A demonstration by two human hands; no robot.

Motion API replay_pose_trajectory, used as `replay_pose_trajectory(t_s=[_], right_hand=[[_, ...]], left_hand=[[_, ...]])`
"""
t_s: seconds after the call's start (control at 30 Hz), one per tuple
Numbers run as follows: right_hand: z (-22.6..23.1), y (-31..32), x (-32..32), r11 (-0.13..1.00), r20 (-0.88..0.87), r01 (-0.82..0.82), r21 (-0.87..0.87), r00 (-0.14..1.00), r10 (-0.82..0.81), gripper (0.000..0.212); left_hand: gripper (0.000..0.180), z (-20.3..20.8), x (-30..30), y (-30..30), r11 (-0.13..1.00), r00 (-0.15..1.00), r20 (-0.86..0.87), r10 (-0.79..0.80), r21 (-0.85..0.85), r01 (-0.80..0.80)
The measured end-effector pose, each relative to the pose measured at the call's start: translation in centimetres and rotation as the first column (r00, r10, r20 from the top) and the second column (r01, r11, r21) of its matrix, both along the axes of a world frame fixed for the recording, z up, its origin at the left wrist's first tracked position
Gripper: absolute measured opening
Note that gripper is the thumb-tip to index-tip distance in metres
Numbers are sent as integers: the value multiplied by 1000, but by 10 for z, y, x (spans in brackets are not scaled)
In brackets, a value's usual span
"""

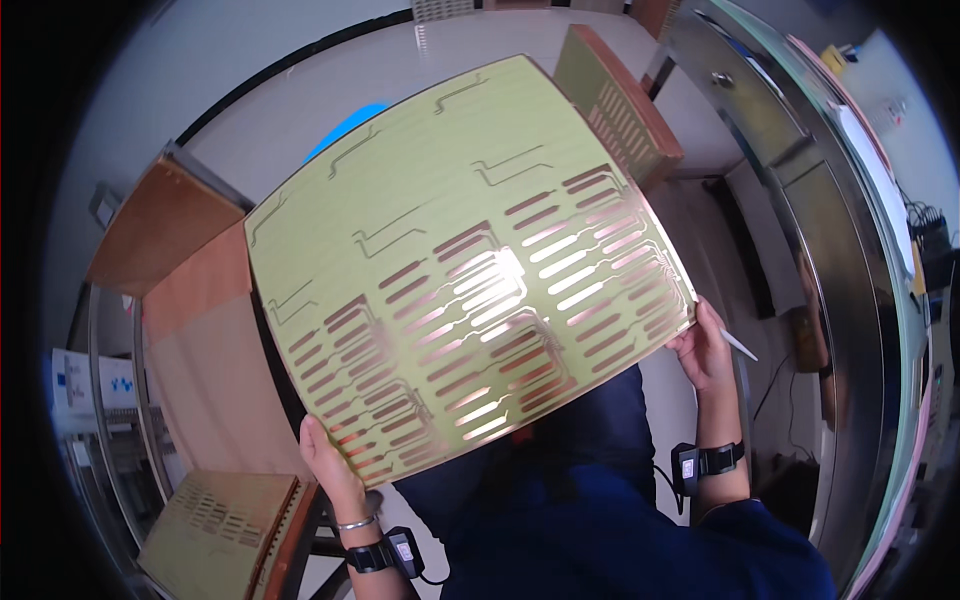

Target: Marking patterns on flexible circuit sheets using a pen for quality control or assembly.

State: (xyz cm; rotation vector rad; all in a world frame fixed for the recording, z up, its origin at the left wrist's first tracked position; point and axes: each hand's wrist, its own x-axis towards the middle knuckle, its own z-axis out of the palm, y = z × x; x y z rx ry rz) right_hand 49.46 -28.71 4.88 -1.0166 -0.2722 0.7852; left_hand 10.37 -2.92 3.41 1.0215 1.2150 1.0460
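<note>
A large pale-green circuit board panel (400, 290) with rows of shiny copper pads and thin traces is held up in front of me, tilted. My left hand (330, 463) grips its near left corner, thumb on the face and the other fingers hidden behind. At the near right corner my right hand (703, 350) holds the panel's edge. A white pen-like stick (740, 346) pokes out beside that hand, seemingly held in it too. Both forearms wear black straps with small boxes.
At the lower left lies a stack of similar panels (215, 530). A brown board-lined rack (200, 370) stands on the left. Beyond the panel, more panels lean upright (620, 110). A metal cabinet (790, 180) runs along the right, with papers on top. Something bright blue (345, 130) shows behind the panel.
</note>
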Motion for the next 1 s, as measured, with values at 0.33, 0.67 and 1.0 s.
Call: replay_pose_trajectory(t_s=[0.33, 0.67, 1.0], right_hand=[[11, -11, 3, 996, 121, -73, -41, 990, 78, 37], [-4, -31, 16, 955, 24, -141, -263, 988, 152, 22], [-23, -37, 24, 680, 30, -316, -662, 895, 445, 23]], left_hand=[[33, -10, -1, 2, 1000, 994, -103, -30, 1, 30], [34, -40, -20, -10, 991, 990, -111, 85, 110, -73], [33, -35, -32, -16, 997, 986, -154, 63, 57, -55]])
